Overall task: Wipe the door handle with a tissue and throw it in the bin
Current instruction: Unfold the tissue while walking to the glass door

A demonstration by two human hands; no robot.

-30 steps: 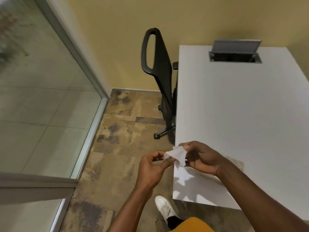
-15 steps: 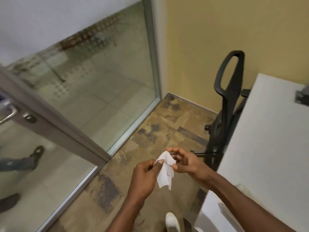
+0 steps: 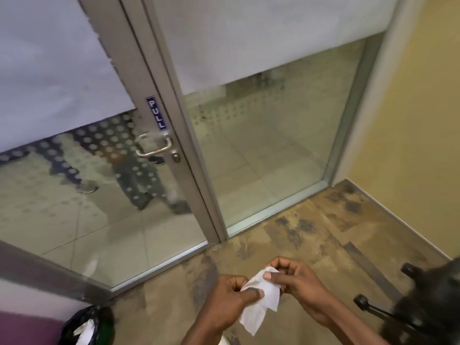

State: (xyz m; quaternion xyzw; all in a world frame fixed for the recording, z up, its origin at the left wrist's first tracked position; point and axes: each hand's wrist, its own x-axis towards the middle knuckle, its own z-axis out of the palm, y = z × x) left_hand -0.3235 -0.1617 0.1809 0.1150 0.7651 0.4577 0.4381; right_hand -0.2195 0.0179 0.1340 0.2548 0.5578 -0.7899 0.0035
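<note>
View has swung to the door handle [image 3: 153, 145]; both hands [image 3: 230, 298] [image 3: 297, 282] pinch the tissue [image 3: 261, 302]. Thin, probably tears if tugged.

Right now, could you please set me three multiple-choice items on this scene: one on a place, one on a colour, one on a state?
1. Where is the bin?
A. bottom left, by the glass door
B. under the door handle
C. right of the chair

2. What colour is the PULL sign?
A. red
B. blue with white letters
C. green

3. How is the tissue held?
A. lying on the floor
B. in the left hand only
C. pinched between both hands

Answers: 1 A, its black liner shows in the lower left corner. 2 B, it sits above the door handle. 3 C, the left hand and right hand both grip it.
</note>
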